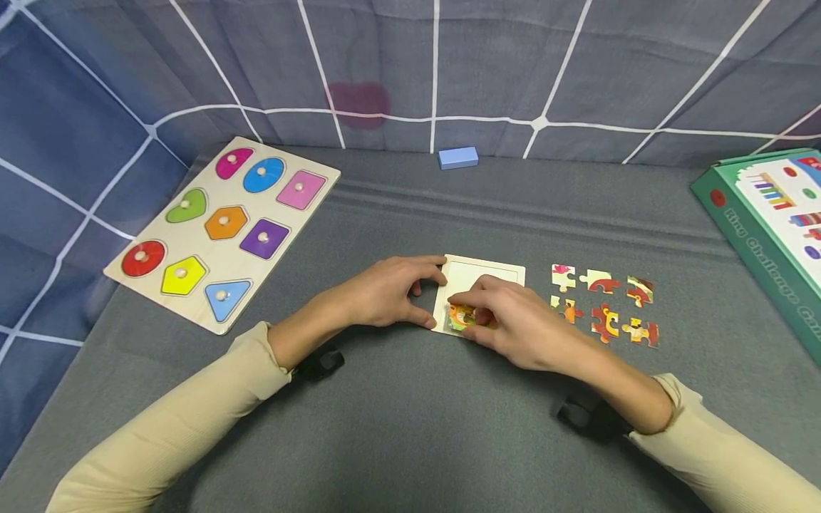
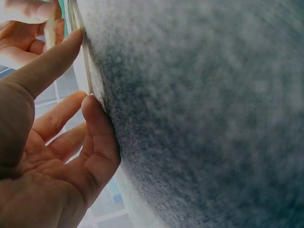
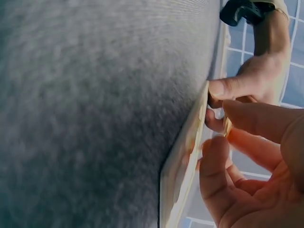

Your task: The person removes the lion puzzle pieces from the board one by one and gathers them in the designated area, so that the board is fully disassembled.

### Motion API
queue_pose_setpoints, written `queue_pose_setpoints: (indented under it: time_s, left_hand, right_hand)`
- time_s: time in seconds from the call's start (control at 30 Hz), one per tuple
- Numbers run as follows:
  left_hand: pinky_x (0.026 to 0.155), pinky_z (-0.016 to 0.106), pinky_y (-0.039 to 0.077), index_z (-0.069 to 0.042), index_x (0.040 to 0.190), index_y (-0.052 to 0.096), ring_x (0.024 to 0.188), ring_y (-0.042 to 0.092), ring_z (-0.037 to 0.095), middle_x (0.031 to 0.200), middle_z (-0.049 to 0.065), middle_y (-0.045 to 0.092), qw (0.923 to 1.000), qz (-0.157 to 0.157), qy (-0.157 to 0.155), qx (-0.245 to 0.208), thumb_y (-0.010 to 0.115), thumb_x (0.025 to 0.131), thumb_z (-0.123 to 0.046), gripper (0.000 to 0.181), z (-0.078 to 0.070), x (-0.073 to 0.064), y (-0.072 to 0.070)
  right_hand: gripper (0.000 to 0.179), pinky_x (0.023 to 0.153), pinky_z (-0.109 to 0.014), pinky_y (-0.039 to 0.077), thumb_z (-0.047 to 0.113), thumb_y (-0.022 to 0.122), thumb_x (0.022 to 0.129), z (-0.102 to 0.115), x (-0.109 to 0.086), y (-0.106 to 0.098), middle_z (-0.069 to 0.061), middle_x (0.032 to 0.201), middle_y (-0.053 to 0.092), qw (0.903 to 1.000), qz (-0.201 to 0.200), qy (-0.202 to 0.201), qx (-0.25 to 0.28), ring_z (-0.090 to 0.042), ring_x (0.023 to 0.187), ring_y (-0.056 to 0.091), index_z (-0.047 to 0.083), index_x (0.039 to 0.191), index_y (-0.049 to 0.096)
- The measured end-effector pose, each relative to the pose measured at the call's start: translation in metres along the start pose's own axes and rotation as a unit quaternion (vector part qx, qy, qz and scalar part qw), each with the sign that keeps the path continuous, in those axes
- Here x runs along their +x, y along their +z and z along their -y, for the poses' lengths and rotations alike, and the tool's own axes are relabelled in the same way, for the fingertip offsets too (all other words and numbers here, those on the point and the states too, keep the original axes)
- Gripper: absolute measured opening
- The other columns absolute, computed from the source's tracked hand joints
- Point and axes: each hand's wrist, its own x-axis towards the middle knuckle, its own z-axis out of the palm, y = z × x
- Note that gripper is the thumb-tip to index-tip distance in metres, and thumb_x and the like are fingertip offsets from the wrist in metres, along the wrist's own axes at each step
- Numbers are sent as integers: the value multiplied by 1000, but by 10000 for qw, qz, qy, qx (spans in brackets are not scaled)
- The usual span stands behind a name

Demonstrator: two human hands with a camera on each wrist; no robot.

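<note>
A small square wooden puzzle tray [image 1: 481,265] with a pale inside lies flat in the middle of the table. My left hand [image 1: 391,291] touches its left edge, the thumb at the near corner and the fingertips at the far corner. Over the tray's near left part, my right hand [image 1: 513,320] pinches a jigsaw piece [image 3: 227,126] between thumb and fingertips. Orange and green picture [image 1: 460,315] shows between those fingers in the head view. Right of the tray lie several loose jigsaw pieces [image 1: 604,322] in two rows, some partly hidden behind the right hand.
At the left lies a wooden shape board [image 1: 246,274] with several coloured knobbed shapes. A blue block [image 1: 458,157] sits at the back, near the checked curtain [image 1: 487,64]. The green game box [image 1: 763,235] stands at the right edge of the grey tabletop [image 1: 410,427].
</note>
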Motion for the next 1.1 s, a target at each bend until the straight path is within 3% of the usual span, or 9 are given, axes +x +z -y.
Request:
queue_pose_setpoints:
  time_s: [0.33,0.7,1.1]
  left_hand:
    - [79,31,46,-8,124,64,86,55,14,151,10,43,10000,33,-58,62,85,79,-25,52,0,0,0]
    - [78,31,45,-7,125,63,85,54,14,152,11,42,9999,32,-98,88,85,80,-24,53,-1,0,0]
    - [79,31,45,-7,126,63,85,54,14,152,10,41,9999,26,-89,92,85,79,-24,54,-1,-1,0]
  right_hand:
    - [32,69,-28,45,16,76,88,-4,-13,-10,4,109,52,9995,54,18,320,-4,72,52,11,119,71]
    - [38,66,-27,47,9,75,88,-11,-29,-21,7,109,56,9988,141,-199,424,-1,75,55,8,124,67]
    - [45,64,-23,48,1,80,79,-21,-55,-31,12,109,57,9978,-445,-381,320,-3,76,55,14,120,67]
